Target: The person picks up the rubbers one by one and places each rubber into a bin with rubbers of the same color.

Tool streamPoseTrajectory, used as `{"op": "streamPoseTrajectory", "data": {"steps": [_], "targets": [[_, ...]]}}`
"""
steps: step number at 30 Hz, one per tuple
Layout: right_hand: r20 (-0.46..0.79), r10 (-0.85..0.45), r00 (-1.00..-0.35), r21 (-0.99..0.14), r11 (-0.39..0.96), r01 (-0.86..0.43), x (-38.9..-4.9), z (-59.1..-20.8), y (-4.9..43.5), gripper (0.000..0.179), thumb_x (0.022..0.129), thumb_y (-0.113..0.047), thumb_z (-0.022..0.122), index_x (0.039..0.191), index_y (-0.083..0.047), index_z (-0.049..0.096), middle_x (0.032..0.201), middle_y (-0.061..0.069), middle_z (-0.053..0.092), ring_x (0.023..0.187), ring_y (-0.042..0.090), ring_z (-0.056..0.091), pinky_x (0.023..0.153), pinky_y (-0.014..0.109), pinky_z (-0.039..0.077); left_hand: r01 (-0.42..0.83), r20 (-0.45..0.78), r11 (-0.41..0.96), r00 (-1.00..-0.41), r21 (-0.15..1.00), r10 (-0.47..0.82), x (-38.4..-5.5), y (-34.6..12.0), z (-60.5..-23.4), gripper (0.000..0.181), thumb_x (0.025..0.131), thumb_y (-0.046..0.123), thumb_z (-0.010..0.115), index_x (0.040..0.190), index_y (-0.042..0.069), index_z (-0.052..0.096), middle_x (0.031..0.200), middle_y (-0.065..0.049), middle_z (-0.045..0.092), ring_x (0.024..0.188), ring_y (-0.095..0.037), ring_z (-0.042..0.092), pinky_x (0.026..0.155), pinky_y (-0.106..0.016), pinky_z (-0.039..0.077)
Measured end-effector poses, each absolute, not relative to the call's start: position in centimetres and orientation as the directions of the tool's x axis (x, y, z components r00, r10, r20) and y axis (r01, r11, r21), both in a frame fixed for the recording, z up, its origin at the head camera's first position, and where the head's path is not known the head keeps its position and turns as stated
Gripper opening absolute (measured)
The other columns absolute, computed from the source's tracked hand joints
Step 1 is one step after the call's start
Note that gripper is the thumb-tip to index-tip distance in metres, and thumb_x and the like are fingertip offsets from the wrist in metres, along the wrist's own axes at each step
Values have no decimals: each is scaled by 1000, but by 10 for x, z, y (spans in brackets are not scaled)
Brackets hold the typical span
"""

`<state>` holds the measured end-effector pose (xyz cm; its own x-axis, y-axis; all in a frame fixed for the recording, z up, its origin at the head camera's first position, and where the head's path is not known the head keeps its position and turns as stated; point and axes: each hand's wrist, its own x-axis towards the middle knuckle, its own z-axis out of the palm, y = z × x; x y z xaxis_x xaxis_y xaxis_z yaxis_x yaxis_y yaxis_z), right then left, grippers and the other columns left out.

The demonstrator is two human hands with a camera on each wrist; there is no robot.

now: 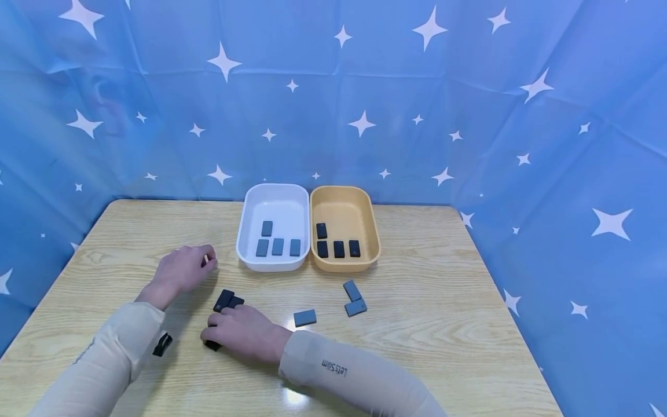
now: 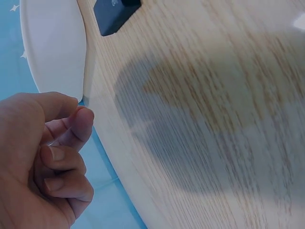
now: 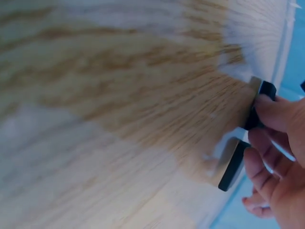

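Note:
My right hand [image 1: 245, 333] is low over the table among small black rectangular blocks. Its thumb and fingers pinch one black block [image 3: 259, 105] in the right wrist view. A second black block [image 3: 233, 167] lies right at the fingertips of the same hand. Just beyond the hand in the head view, two more black blocks [image 1: 224, 300] lie against each other. To the left, my left hand [image 1: 182, 269] hovers over the table with loosely curled fingers and nothing in them. One black block [image 2: 114, 14] shows near it in the left wrist view.
A white bin [image 1: 273, 267] with several grey blocks stands at the back, beside a yellow bin [image 1: 346, 266] with several black blocks. One grey block [image 1: 304, 317] lies right of my right hand. Two touching grey blocks [image 1: 356, 307] lie farther right. A starry blue curtain [image 1: 333, 104] hangs behind.

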<state>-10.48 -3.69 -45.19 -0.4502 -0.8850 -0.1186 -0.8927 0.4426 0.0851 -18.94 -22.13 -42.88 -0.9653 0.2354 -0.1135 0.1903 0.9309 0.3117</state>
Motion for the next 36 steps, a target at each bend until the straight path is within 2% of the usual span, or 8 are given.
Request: {"op": "streamPoseTrajectory", "data": {"steps": [8, 17, 21, 24, 28, 36], "targets": [[-125, -895, -427, 95, 418, -903, -106, -452, -37, 31, 101, -23, 49, 125, -41, 58, 118, -19, 57, 103, 2, 58, 80, 17, 49, 183, -119, 932, -966, 313, 229, -188, -222, -428, 19, 96, 24, 51, 100, 12, 65, 76, -2, 62, 59, -17, 51, 51, -30, 36], [-93, -912, -399, 160, 382, -910, -104, -442, -29, 31, 99, -25, 52, 124, -43, 59, 116, -21, 60, 100, 3, 55, 79, 17, 47, 189, -115, 932, -965, 308, 234, -185, -219, -427, 19, 95, 24, 53, 102, 11, 66, 78, -2, 64, 60, -16, 52, 52, -29, 37], [-59, -918, -393, 192, 376, -907, -105, -439, -18, 28, 98, -25, 54, 119, -42, 62, 111, -22, 63, 96, 4, 54, 73, 17, 46, 197, -110, 931, -964, 308, 240, -184, -216, -425, 20, 95, 24, 53, 103, 11, 66, 77, -2, 64, 59, -15, 51, 52, -29, 38], [-52, -913, -404, 200, 387, -900, -106, -436, -7, 26, 98, -24, 55, 116, -41, 63, 108, -22, 64, 94, 4, 53, 69, 17, 44, 205, -105, 929, -963, 308, 247, -183, -213, -424, 19, 95, 24, 53, 102, 12, 66, 76, -1, 64, 59, -15, 51, 52, -29, 37], [-63, -902, -427, 200, 408, -891, -107, -430, 10, 25, 97, -24, 56, 116, -39, 63, 109, -22, 65, 97, 3, 55, 69, 18, 44, 228, -86, 924, -960, 306, 266, -182, -209, -424, 19, 95, 24, 53, 101, 13, 67, 75, 1, 64, 59, -14, 51, 52, -29, 37], [-62, -872, -486, 151, 473, -868, -108, -420, 39, 19, 96, -34, 58, 114, -34, 64, 106, -17, 65, 95, 4, 58, 70, 18, 44, 246, -97, 918, -952, 311, 289, -178, -202, -426, 19, 95, 26, 54, 102, 14, 67, 74, 3, 63, 59, -12, 51, 52, -29, 38]]}}
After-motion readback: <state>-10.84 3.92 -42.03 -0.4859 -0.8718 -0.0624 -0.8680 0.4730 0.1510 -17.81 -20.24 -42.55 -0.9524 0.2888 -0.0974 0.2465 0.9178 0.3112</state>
